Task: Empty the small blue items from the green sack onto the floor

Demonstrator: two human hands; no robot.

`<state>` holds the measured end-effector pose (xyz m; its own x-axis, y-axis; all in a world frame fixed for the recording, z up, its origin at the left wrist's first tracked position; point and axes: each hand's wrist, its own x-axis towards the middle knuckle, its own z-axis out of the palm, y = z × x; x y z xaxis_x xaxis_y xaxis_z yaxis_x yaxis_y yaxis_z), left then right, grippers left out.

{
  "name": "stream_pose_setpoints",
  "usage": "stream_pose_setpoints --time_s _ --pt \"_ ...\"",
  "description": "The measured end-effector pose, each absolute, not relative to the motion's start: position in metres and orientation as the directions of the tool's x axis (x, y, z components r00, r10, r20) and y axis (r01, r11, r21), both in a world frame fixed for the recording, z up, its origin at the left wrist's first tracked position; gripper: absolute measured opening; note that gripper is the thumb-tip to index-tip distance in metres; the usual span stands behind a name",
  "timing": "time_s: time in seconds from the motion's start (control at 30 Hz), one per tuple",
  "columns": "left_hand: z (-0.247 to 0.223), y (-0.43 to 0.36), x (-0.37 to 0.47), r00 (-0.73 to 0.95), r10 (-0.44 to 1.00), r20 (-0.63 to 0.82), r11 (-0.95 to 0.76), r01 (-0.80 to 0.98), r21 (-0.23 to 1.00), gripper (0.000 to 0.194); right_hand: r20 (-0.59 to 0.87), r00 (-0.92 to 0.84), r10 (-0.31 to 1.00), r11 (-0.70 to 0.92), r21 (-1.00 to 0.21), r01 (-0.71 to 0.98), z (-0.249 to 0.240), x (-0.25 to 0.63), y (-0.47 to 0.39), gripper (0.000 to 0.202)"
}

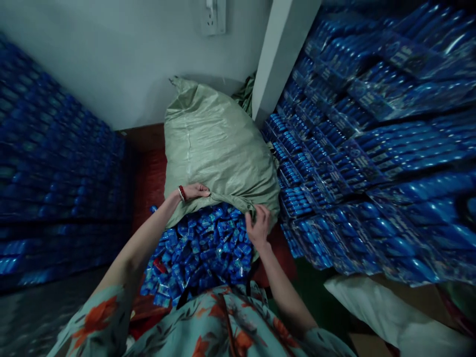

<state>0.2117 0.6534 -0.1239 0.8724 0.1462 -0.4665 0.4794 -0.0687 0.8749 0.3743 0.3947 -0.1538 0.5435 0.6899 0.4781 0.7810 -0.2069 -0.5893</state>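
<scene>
A large, full sack (215,134) of pale green woven plastic leans against the wall, its mouth facing me. Small blue wrapped packets (208,243) lie heaped in and below the mouth, with one red packet (159,265) among them on the left. My left hand (197,191), a beaded bracelet on its wrist, is closed on the sack's upper rim. At the right end of that rim is my right hand (258,223), its thumb and fingers apart around a fold of the fabric. Whether the right fingers grip the fold is hard to see.
Tall stacks of blue packs in clear trays (334,153) rise on the right. Another blue stack (55,168) stands at the left. Behind the sack are a white wall (122,54) with a socket (213,17) and a pillar (277,54). A white sack (386,307) lies lower right.
</scene>
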Motion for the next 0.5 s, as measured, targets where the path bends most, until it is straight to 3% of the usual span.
stream_pose_setpoints --time_s 0.07,0.13,0.27,0.33,0.43,0.5 --pt "-0.125 0.651 0.213 0.872 0.148 -0.468 -0.031 0.477 0.879 0.066 0.564 0.295 0.771 -0.077 -0.377 0.923 -0.149 0.359 0.411 0.044" --pt "-0.125 0.648 0.213 0.874 0.176 -0.453 -0.020 0.464 0.886 0.067 0.518 0.147 0.843 0.012 -0.292 0.956 -0.148 0.357 0.436 0.036" --pt "-0.118 0.628 0.202 0.872 0.328 -0.364 -0.078 0.409 0.909 0.061 0.361 0.095 0.928 0.040 -0.348 0.937 -0.155 0.378 0.482 0.037" --pt "-0.118 0.605 0.188 0.850 0.486 -0.203 -0.268 0.366 0.891 0.063 0.327 0.098 0.940 0.029 -0.362 0.932 -0.155 0.389 0.496 0.037" --pt "-0.131 0.565 0.158 0.756 0.641 0.129 -0.651 0.448 0.613 0.072 0.253 0.180 0.951 -0.054 -0.438 0.897 -0.148 0.397 0.507 0.034" --pt "-0.149 0.547 0.135 0.665 0.708 0.236 -0.690 0.581 0.433 0.060 0.157 0.258 0.953 -0.138 -0.533 0.834 -0.139 0.401 0.512 0.030"
